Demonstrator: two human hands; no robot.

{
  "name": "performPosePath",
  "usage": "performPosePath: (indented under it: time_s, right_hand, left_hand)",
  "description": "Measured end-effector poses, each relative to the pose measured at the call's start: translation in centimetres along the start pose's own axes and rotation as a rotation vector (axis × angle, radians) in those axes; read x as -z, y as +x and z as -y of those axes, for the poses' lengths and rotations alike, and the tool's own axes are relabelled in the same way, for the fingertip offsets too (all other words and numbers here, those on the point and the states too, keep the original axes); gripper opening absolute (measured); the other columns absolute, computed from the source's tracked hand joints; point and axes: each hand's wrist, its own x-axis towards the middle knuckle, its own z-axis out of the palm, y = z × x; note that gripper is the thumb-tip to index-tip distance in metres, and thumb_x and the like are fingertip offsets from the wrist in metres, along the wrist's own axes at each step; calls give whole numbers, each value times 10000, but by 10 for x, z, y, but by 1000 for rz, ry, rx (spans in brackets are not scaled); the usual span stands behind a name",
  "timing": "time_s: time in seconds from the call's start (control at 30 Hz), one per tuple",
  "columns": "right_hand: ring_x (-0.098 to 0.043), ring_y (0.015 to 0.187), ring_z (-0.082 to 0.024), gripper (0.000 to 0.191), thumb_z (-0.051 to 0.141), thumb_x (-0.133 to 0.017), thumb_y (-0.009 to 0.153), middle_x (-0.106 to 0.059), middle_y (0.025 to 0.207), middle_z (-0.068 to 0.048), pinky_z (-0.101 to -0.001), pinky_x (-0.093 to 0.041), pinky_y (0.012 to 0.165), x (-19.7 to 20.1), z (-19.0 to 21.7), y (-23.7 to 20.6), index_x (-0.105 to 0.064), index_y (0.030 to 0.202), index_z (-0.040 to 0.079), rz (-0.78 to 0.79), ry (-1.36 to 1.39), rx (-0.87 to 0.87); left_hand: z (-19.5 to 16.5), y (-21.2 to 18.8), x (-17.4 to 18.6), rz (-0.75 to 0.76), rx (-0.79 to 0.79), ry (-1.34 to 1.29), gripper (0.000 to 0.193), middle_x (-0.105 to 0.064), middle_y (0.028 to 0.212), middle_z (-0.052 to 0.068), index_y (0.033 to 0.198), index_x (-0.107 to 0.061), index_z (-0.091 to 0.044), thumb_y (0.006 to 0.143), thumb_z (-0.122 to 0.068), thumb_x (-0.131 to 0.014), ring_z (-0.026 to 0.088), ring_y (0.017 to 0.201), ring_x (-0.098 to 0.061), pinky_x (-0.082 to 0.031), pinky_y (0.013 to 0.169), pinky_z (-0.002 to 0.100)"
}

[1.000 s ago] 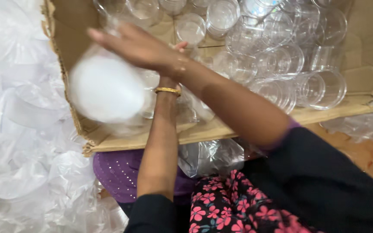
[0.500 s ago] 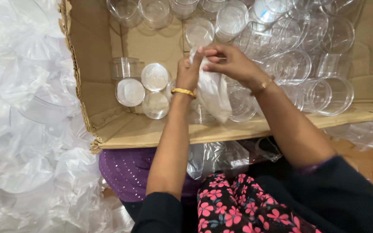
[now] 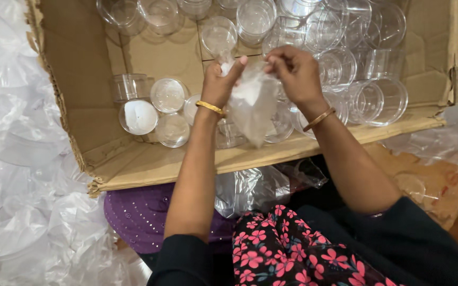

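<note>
My left hand (image 3: 219, 83) and my right hand (image 3: 295, 71) both pinch the top of a thin clear plastic bag (image 3: 253, 106) that hangs between them over an open cardboard box (image 3: 75, 95). Something pale shows through the bag, but I cannot tell what it is. Each wrist wears a gold bangle. Under the bag, in the box, lie several clear round plastic containers (image 3: 168, 95), some on their sides and some showing their bases. More of these containers (image 3: 364, 63) are heaped at the box's back right.
A big heap of crumpled clear plastic bags (image 3: 17, 175) fills the left side. Another clear bag (image 3: 255, 188) lies in front of the box by my lap. A purple cloth (image 3: 139, 214) is below the box's front edge. More plastic (image 3: 451, 135) is at the right.
A second ago my right hand reached across to the left with a white round thing. Since then both hands have met at the box's middle and lifted the bag's top slightly.
</note>
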Motion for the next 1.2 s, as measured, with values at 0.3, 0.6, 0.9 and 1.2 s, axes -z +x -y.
performPosePath:
  time_s: [0.3,0.6,0.9,1.2]
  right_hand:
    - [-597,868,-75,176,185,-726,1043,-683,969,-30,-221,-494,744,7,-1,-11,-689,1086,18,269,43,-9]
    - [-571,653,-123,191,246,-741,983,-667,852,-59,-250,-446,486,36,5,-58,-716,917,68,194,867,-400]
    - [-648,886,-158,108,140,-722,968,-664,941,-71,-294,-562,861,134,0,-104,-642,973,68,134,939,-86]
    - [-660,871,-213,92,14,-617,1027,-672,953,-107,-374,-535,782,156,-35,-96,-621,1119,14,-27,-869,-47]
  left_hand:
    - [2,2,-3,215,23,66,486,-557,639,-48,761,-636,-92,1018,-503,-605,55,586,-496,-361,536,241]
    - [-34,-16,2,335,268,-552,296,-585,803,-16,917,-668,-127,959,-420,-687,76,679,-505,-403,621,255]
    - [-27,-14,-38,635,68,127,386,-607,774,-11,820,-634,-85,920,-448,-722,100,734,-543,-423,694,282]
    - [69,2,-122,361,132,812,584,-700,1027,284,1406,-492,-11,900,-275,-615,446,1013,-676,-503,928,507]
